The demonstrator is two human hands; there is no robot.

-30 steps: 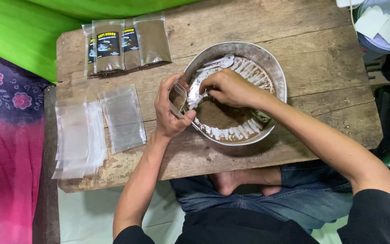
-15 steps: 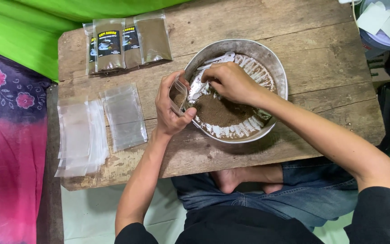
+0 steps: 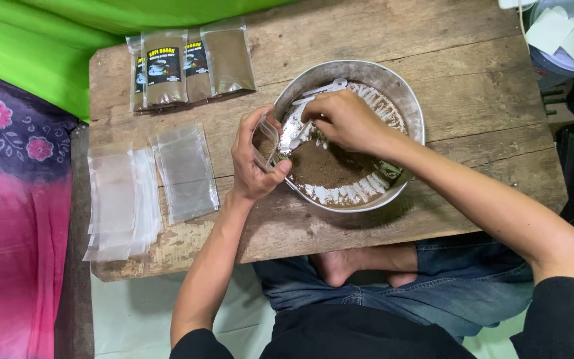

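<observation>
**Spoon at the mouth of the pouch**

While my left hand (image 3: 252, 166) pinches a small clear pouch (image 3: 264, 143) upright at the nine o'clock rim of the metal basin (image 3: 412, 106), thumb on the near face and fingers curled behind it, I keep its mouth gaping toward the basin so whatever slips falls back into the heap. Brown powder already shows in the bottom of the pouch. My right hand (image 3: 347, 121) is closed around the handle of a white plastic spoon (image 3: 298, 136), gripping it firmly; the bowl end points at eight o'clock, right beside the pouch opening. I hold it low over the brown powder (image 3: 330, 166) — a short trip from heap to pouch. A second white spoon (image 3: 327, 87) lies loose against the basin wall at about eleven o'clock.

Outward from the basin, on the wooden table (image 3: 473, 86), loose empty clear bags (image 3: 184, 171) sit at nine o'clock within easy reach of my left hand, with a thicker stack of bags (image 3: 119, 203) farther left. Filled, labelled packets (image 3: 191, 63) lie at ten o'clock, out of the way.

Compared with half a second ago, my right hand has drawn slightly toward twelve o'clock and the spoon sits closer to the pouch mouth — the left hand's grip looks unchanged.
</observation>
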